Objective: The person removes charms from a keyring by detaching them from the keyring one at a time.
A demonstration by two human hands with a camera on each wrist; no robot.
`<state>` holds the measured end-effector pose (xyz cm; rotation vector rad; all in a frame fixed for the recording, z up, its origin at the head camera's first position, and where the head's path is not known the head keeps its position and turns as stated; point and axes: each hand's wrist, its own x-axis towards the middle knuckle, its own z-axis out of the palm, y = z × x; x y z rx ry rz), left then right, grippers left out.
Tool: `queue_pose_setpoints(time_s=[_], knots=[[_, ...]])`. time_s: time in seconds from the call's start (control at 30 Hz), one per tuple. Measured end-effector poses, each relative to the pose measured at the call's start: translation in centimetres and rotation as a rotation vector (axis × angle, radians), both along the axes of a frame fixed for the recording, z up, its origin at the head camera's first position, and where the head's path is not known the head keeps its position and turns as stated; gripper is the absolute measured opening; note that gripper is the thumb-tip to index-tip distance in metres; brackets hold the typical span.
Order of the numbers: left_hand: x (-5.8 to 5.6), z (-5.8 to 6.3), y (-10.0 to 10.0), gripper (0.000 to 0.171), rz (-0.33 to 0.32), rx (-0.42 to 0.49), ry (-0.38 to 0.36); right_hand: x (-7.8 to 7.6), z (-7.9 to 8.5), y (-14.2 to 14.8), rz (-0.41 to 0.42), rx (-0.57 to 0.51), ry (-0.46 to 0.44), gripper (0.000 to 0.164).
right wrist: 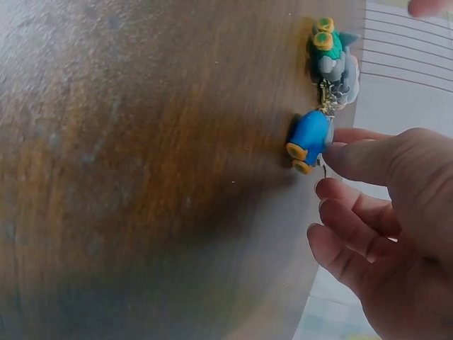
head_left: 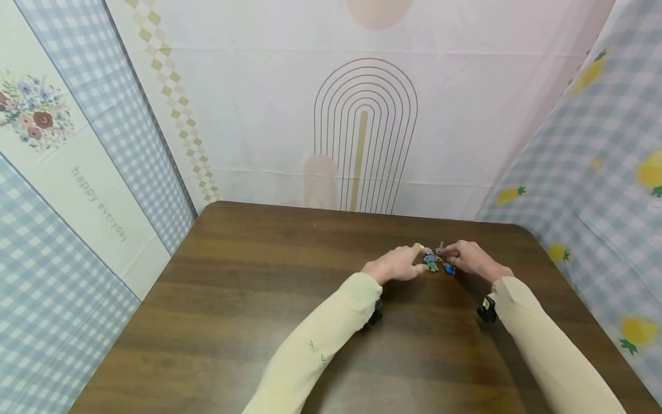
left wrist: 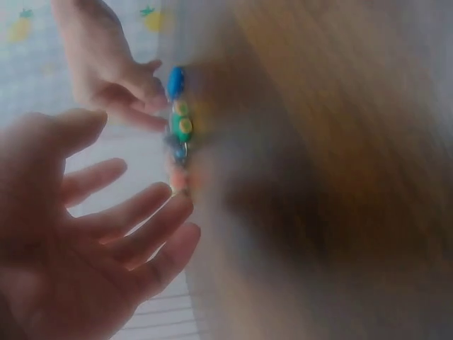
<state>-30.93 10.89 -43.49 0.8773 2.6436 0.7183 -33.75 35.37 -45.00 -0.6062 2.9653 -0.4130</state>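
One grey-and-green keychain figurine (head_left: 430, 260) lies right of centre on the brown desk (head_left: 233, 299), long axis near-vertical, feet toward frame bottom, by the loosely spread left hand (head_left: 397, 263); the right hand (head_left: 469, 257) pinches a blue, orange-footed figurine (right wrist: 310, 133).

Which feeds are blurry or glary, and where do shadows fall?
Left wrist: hazy, tabletop smeared, blue figure and green figure soft. Right wrist: crisper, pale glare at upper left, dark shadow down and left of the blue figure. Head: fairly even light, both figures tiny, soft shadow left of the right sleeve.
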Motion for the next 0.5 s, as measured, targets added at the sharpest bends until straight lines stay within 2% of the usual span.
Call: queue_pose_setpoints(time_s=[0.37, 0.5], knots=[[-0.3, -0.3, 2.1, 0.037, 0.065, 0.077, 0.004, -0.1, -0.4, -0.4, 0.001, -0.007, -0.033, 0.011], [-0.4, -0.9, 2.6, 0.036, 0.078, 0.08, -0.01, 0.0, -0.5, -0.5, 0.003, -0.017, -0.029, 0.009]])
